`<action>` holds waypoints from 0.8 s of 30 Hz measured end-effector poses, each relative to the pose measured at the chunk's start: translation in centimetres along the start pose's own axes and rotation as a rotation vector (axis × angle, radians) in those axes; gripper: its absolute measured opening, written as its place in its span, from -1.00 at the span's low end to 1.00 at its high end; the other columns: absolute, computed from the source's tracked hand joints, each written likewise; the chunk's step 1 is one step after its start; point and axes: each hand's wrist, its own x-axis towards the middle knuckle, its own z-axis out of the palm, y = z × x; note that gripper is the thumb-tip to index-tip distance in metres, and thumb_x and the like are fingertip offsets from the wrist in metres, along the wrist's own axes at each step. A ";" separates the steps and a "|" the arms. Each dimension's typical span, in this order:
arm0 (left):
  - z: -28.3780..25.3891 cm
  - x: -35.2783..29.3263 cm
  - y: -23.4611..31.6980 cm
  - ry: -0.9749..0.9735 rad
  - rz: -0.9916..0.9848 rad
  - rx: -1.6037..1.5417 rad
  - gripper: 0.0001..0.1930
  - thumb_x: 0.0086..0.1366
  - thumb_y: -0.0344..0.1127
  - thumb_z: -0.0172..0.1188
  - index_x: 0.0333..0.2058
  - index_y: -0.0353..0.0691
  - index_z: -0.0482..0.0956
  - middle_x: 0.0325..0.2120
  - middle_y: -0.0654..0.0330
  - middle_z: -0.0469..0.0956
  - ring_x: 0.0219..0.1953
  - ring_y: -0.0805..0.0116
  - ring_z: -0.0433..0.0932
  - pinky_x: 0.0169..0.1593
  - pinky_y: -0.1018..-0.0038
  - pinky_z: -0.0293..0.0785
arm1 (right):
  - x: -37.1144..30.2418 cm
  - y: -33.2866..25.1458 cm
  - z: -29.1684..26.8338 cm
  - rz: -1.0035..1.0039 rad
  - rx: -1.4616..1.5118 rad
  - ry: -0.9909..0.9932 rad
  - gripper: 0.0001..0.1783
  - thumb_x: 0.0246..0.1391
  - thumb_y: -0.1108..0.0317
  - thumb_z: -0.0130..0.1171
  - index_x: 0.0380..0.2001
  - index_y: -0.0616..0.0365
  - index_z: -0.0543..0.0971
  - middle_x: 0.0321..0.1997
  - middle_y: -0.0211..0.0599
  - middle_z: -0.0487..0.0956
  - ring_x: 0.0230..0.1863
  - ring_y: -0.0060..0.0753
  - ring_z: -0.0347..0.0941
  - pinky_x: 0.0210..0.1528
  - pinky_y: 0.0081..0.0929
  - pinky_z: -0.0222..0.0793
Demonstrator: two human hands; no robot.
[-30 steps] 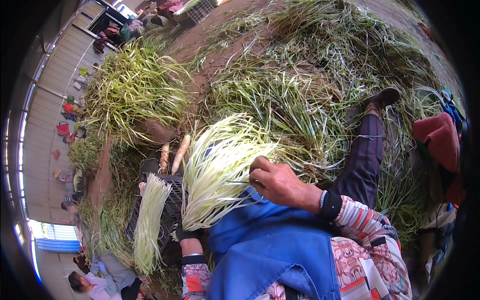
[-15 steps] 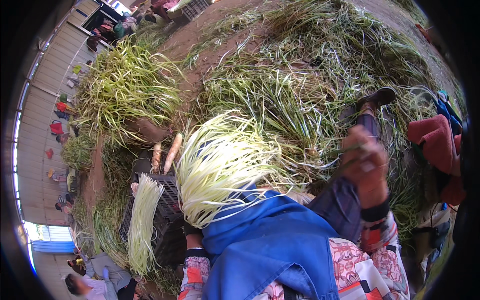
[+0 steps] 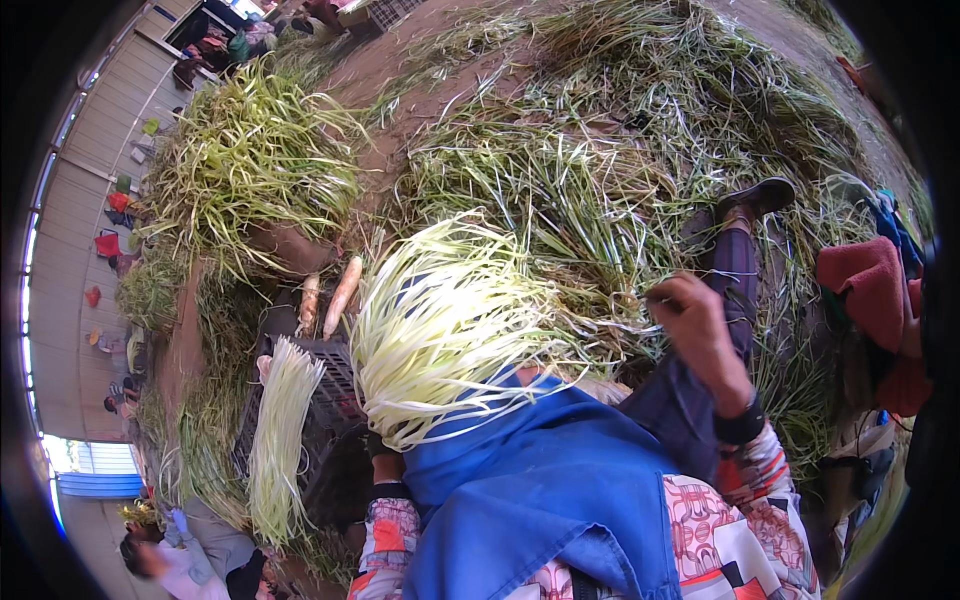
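A loose bundle of yellow chives (image 3: 450,330), long and pale, fans out above my lap. My left hand holds it from below; its wrist shows at the bundle's lower left edge, and a bit of skin (image 3: 527,375) peeks out at the right end. Most of the left fingers are covered by leaves. My right hand (image 3: 700,335) is raised to the right of the bundle, above my leg, with fingers curled in. Whether a thin leaf is between its fingertips cannot be made out. The blue apron (image 3: 540,490) lies under the bundle.
A dark plastic crate (image 3: 335,385) at my left carries a neat chive bunch (image 3: 285,440). Two pale, thick stick-like pieces (image 3: 342,297) rest by its far edge. A tall leaf heap (image 3: 250,170) stands far left. Leaf litter (image 3: 560,190) covers the ground ahead. Red cloth (image 3: 865,290) is at right.
My right hand, blurred before, has moved left and slightly down, nearer the bundle, and its fingers now point left. The bundle and left arm have barely moved.
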 end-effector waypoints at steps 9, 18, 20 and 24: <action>1.1 0.2 0.7 0.030 0.038 0.022 -0.31 0.13 0.09 0.20 0.21 0.01 0.28 0.17 0.01 0.32 0.22 0.14 0.27 0.25 0.18 0.15 | 1.9 -13.2 8.7 -0.553 0.171 -0.227 -0.89 -0.03 0.34 0.23 -0.44 0.10 0.54 -0.50 -0.30 0.46 -0.49 -0.16 0.48 -0.45 -0.24 0.43; 3.2 0.1 1.3 0.070 0.076 0.040 -0.28 0.12 0.08 0.21 0.24 0.02 0.25 0.20 0.00 0.29 0.26 0.13 0.24 0.29 0.17 0.11 | 1.2 -13.7 11.6 -0.457 0.155 -0.367 -0.84 -0.02 0.29 0.21 -0.43 0.13 0.51 -0.52 -0.25 0.50 -0.46 -0.09 0.51 -0.44 -0.19 0.43; 3.6 0.1 1.4 0.078 0.088 0.049 -0.27 0.12 0.08 0.22 0.24 0.02 0.25 0.21 0.00 0.29 0.26 0.13 0.23 0.29 0.16 0.11 | 1.1 -13.8 11.9 -0.448 0.205 -0.374 -0.85 -0.02 0.30 0.20 -0.44 0.14 0.52 -0.51 -0.23 0.52 -0.44 -0.04 0.51 -0.42 -0.19 0.44; 4.9 -0.1 1.4 0.103 0.110 0.074 -0.26 0.12 0.07 0.22 0.26 0.02 0.23 0.22 -0.01 0.27 0.28 0.12 0.22 0.31 0.15 0.09 | 0.7 -13.9 11.9 -0.355 0.329 -0.455 -0.87 0.00 0.36 0.20 -0.44 0.20 0.55 -0.51 -0.26 0.56 -0.48 -0.21 0.52 -0.39 -0.28 0.44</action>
